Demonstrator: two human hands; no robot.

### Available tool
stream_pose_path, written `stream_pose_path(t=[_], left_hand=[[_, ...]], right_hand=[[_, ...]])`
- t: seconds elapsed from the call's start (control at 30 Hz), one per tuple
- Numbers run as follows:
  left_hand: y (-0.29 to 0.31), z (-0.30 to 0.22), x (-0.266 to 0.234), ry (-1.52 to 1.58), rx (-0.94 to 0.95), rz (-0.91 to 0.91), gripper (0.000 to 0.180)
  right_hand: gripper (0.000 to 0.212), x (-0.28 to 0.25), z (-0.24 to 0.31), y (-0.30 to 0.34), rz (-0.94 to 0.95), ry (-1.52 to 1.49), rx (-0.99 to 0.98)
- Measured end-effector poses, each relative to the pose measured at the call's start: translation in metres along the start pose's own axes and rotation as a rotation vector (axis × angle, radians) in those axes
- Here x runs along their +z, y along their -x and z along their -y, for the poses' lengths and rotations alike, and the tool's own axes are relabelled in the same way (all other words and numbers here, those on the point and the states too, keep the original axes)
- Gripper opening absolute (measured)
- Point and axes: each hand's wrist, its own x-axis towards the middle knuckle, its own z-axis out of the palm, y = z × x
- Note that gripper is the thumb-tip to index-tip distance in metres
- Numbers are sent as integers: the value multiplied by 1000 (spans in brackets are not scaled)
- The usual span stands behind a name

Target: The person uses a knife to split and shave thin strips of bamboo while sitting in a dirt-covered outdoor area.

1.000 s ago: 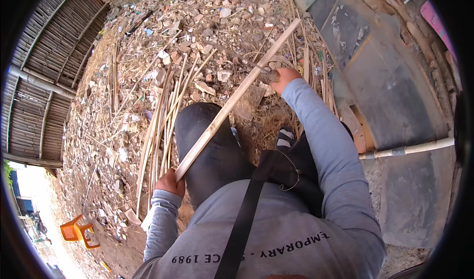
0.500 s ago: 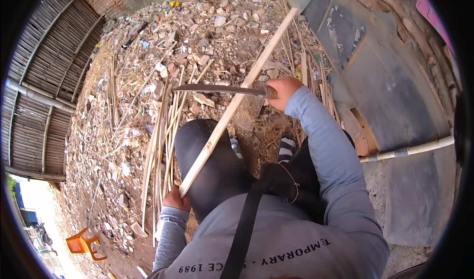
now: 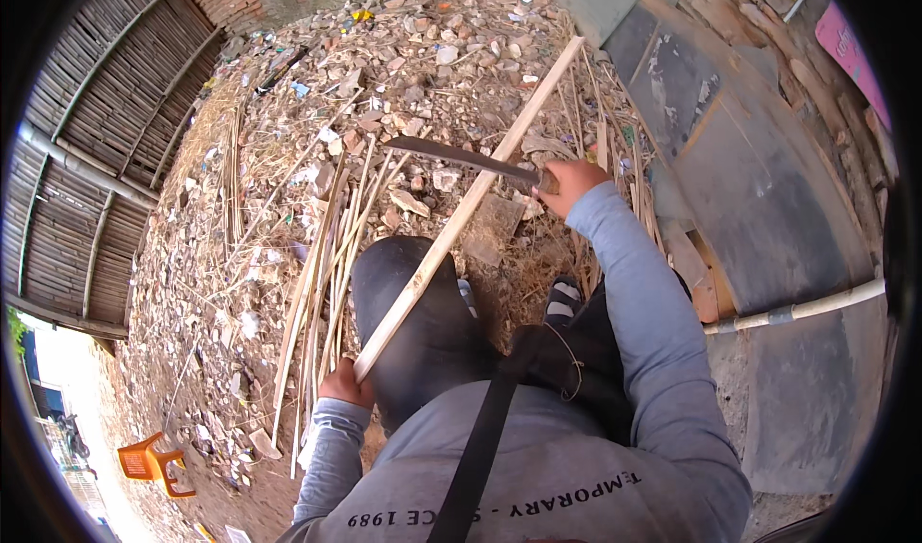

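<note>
A long pale wooden strip (image 3: 444, 245) slants across my bent left knee, its far end up and to the right. Around its near end, beside the knee, my left hand (image 3: 347, 386) is closed. My right hand (image 3: 573, 186) grips the handle of a machete (image 3: 466, 157), out in front of my knees. The dark blade points left and crosses the strip past its middle; whether it touches the wood I cannot tell.
Thin split strips (image 3: 322, 274) lie in a bundle left of my knee. Stones and rubble (image 3: 413, 72) cover the ground. Dark sheets (image 3: 768, 188) and a pale pole (image 3: 797, 311) lie at right. A bamboo wall (image 3: 96, 130) stands left, an orange chair (image 3: 152, 461) lower left.
The machete has tilted, its tip swinging right and a little away from me, and my right hand has moved slightly right. My left hand keeps its hold on the strip.
</note>
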Motion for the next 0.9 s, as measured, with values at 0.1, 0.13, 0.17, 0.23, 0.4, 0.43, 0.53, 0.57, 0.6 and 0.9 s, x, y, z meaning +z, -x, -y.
stream_pose_path(t=[0.1, 0.13, 0.17, 0.23, 0.4, 0.43, 0.53, 0.57, 0.6, 0.9], left_hand=[[0, 5, 2, 0, -2, 20, 13], [0, 5, 0, 3, 6, 21, 13], [-1, 5, -2, 6, 14, 22, 13], [-3, 1, -3, 19, 25, 27, 14], [-3, 8, 4, 31, 53, -11, 16], [-3, 5, 3, 28, 43, -8, 16], [-4, 7, 3, 19, 34, -7, 17], [-3, 9, 4, 15, 44, -9, 18], [-3, 10, 2, 13, 40, -7, 18], [-8, -6, -39, 29, -35, 178, 26]], right_hand=[[28, 5, 18, 4, 13, 14, -71], [27, 9, 23, 5, 16, 63, -184], [25, 13, 25, 5, 19, 112, -298], [24, 20, 18, 3, 29, 127, -275], [24, 36, -3, -12, -29, -178, 24], [25, 37, -3, -12, -97, -175, 45], [25, 21, 19, -2, 130, -136, -84], [25, 14, 31, 3, 139, -140, -86], [25, 3, 43, 9, 211, -22, -114], [27, 5, 23, 4, 216, 50, -105]])
